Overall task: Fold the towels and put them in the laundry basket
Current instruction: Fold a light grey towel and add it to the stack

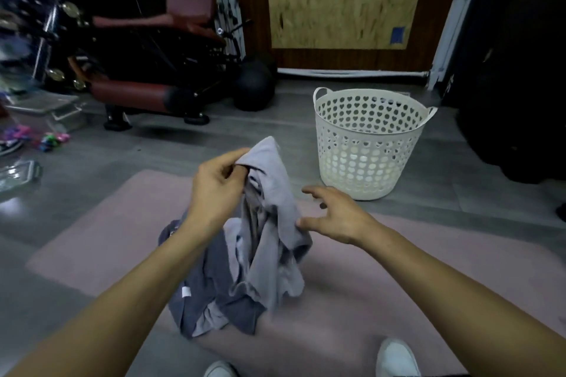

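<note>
1. A light grey towel (269, 193) hangs crumpled and unfolded, its top corner pinched in the left hand (214, 187) and lifted above the pink mat (382, 278). Its lower folds drape down onto the pile below.
2. A darker grey towel (202, 285) lies bunched on the pink mat beneath the light one, unfolded, with a small white tag showing on its left side.
3. The right hand (333, 217) has its fingers spread and touches the hanging towel's right edge.
4. The laundry basket (367, 144) is white plastic, round, with heart-shaped holes and two loop handles. It stands upright on the grey floor just beyond the mat's far edge, to the right of the towels.
</note>
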`<state>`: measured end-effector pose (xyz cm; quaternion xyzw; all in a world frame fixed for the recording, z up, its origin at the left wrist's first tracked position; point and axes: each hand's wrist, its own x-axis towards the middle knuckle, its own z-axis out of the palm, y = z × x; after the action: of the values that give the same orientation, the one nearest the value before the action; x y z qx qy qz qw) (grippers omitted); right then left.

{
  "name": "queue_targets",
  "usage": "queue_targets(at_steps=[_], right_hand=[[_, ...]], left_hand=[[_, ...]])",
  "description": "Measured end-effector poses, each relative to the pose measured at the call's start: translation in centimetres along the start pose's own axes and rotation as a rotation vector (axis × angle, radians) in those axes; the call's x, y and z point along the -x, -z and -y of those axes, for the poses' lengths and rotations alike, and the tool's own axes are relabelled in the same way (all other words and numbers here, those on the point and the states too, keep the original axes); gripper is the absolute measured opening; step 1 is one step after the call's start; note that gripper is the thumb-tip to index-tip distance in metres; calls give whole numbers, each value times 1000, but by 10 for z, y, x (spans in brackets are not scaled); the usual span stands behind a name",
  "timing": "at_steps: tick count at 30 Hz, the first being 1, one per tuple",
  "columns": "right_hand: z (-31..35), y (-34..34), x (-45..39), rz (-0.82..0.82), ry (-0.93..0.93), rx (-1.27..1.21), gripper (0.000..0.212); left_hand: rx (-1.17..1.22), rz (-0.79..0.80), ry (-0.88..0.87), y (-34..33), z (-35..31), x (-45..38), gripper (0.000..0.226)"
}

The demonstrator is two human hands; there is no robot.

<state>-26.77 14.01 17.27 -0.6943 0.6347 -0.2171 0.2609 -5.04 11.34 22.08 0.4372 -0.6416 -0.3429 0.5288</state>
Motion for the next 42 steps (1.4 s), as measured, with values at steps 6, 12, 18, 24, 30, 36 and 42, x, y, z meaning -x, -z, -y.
queue_targets(at_steps=[6, 12, 18, 24, 30, 36, 42], right_hand=[[-7, 12, 39, -258, -84, -394, 19], [-8, 19, 75, 121, 46, -318, 55], [-17, 27, 68, -229, 5, -238, 23], [-2, 37, 66, -318, 129, -334, 28], [-27, 27, 66, -172, 6, -29, 27], [-55, 41, 67, -240, -103, -55, 20], [-23, 48, 76, -342, 104, -378, 25]], left_hand=[[347, -93, 278, -20, -17, 34, 22], [419, -7, 427, -47, -32, 55, 22], [356, -1, 381, -51, -38, 55, 24], [-444, 487, -115, -48, -25, 54, 85], [-83, 178, 125, -56, -19, 48, 29], [74, 71, 481, -48, -1, 38, 22], [-412, 699, 220, -55, 16, 53, 100]])
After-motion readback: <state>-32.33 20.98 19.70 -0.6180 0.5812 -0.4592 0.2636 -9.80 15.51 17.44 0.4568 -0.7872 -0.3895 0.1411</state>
